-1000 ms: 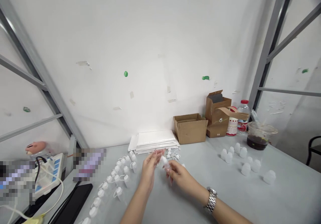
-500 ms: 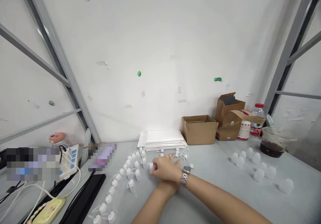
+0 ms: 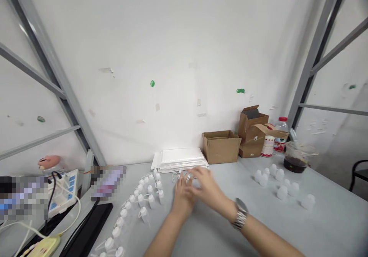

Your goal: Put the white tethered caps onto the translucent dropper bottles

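Observation:
My left hand and my right hand lie close together on the grey table, just in front of a stack of white sheets. Their fingertips reach among small loose white caps. Both hands are smeared by motion, so I cannot make out whether they hold anything. A metal watch is on my right wrist. Left of my hands, several small white bottles with tethered caps stand in rows.
Several white bottles stand at the right. At the back are an open cardboard box, a taller carton, a red-capped bottle and a cup of dark liquid. Power strips, cables and a flat black item lie at the left.
My hands held a small bottle together, then my right hand crossed left to the bottle rows. Now both hands are back at the loose caps near the white sheets.

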A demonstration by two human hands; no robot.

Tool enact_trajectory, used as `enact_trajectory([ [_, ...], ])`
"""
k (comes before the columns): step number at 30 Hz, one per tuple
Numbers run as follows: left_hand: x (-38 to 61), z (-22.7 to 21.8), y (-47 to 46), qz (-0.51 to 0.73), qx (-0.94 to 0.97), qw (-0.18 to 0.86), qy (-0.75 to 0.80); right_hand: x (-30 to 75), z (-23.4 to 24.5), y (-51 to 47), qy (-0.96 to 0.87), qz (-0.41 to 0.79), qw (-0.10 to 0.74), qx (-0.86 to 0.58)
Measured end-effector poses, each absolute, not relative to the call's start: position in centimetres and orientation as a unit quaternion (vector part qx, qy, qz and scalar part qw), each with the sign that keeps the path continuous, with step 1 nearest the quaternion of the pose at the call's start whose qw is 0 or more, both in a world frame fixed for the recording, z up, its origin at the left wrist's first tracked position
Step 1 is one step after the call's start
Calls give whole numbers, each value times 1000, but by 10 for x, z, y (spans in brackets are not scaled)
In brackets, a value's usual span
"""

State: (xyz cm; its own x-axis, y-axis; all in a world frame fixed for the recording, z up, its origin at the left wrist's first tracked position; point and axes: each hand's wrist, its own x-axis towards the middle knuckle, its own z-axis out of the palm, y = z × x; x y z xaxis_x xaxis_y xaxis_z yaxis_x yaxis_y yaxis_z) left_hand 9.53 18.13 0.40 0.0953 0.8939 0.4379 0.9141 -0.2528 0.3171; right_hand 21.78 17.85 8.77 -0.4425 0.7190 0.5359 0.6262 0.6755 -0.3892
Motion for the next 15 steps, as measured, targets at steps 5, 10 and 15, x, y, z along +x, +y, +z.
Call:
enact_trajectory([
  [5,91,14,184,-253,-715,13,-652,390,86,197,-605,-223,516,-564],
  [10,86,8,193,-313,-697,21,-645,503,80,210,-378,-223,507,-742],
  [15,78,8,195,-363,-673,11,-644,538,73,236,-383,-55,473,-792],
])
